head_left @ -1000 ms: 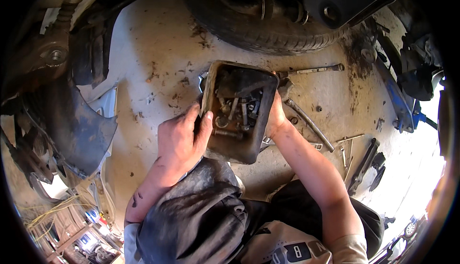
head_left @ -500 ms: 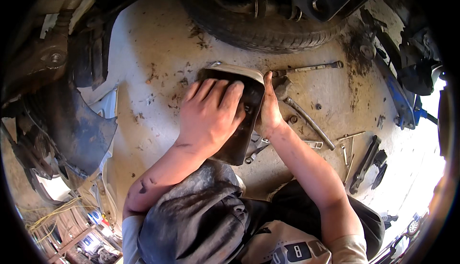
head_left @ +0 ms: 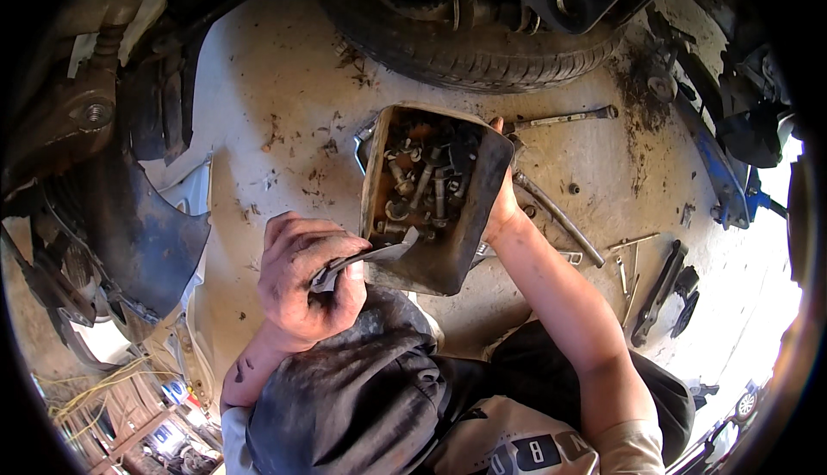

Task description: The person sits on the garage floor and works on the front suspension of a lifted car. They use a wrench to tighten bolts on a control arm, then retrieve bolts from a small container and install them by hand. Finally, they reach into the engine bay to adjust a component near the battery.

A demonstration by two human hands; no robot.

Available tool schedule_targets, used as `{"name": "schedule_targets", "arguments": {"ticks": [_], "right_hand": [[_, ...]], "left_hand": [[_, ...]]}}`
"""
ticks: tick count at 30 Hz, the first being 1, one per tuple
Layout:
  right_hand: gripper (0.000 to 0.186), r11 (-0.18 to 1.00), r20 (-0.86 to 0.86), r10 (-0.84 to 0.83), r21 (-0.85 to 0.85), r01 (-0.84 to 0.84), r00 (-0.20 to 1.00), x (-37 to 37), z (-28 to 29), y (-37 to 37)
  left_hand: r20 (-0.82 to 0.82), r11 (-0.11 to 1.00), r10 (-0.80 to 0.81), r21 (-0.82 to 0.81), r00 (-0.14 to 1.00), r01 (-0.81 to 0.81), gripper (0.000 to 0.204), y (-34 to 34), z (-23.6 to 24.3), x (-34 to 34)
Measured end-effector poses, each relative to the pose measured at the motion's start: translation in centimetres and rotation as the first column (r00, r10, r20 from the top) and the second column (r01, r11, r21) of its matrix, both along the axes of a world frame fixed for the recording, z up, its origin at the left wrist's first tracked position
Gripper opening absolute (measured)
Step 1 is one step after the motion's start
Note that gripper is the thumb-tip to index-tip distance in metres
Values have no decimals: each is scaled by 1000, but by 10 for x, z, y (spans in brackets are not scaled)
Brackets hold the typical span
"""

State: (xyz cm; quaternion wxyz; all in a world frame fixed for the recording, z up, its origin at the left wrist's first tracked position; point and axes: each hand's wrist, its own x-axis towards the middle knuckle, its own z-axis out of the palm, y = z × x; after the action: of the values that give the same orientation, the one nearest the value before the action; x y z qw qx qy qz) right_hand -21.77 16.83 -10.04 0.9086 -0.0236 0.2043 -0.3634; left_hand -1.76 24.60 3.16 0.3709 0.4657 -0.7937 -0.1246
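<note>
My right hand (head_left: 503,204) grips the right side of a dark, rectangular open box (head_left: 484,195), its fingers mostly hidden behind the wall. Rusty bolts (head_left: 422,184) and other small metal parts lie inside, near the far end. My left hand (head_left: 301,277) is closed on a thin, bent grey strip (head_left: 379,253), whose free end reaches over the near left edge of the box. Whether the strip is metal or plastic I cannot tell. The box is held above the floor, in front of my knees.
A tyre (head_left: 517,66) lies beyond the box. Right of it are a ratchet-like tool (head_left: 564,119), a metal bar (head_left: 560,221), a black tool (head_left: 659,294) and thin wrenches (head_left: 633,273). Vehicle parts (head_left: 129,225) stand at the left, a blue jack-like frame (head_left: 719,173) at the right.
My left hand has come out of the box toward the near left, now holding the grey strip. The box has shifted slightly and its bolts are now in sight.
</note>
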Motion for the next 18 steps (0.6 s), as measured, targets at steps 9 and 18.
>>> {"name": "schedule_targets", "arguments": {"ticks": [9,18], "right_hand": [[94,1000,-45,-20,1,20,999,-1,2,0],[94,999,-34,-48,-3,48,998,1,3,0]], "left_hand": [[20,997,-68,24,997,68,28,3,-2,-3],[217,987,-160,38,963,156,26,1,-1,-10]]}}
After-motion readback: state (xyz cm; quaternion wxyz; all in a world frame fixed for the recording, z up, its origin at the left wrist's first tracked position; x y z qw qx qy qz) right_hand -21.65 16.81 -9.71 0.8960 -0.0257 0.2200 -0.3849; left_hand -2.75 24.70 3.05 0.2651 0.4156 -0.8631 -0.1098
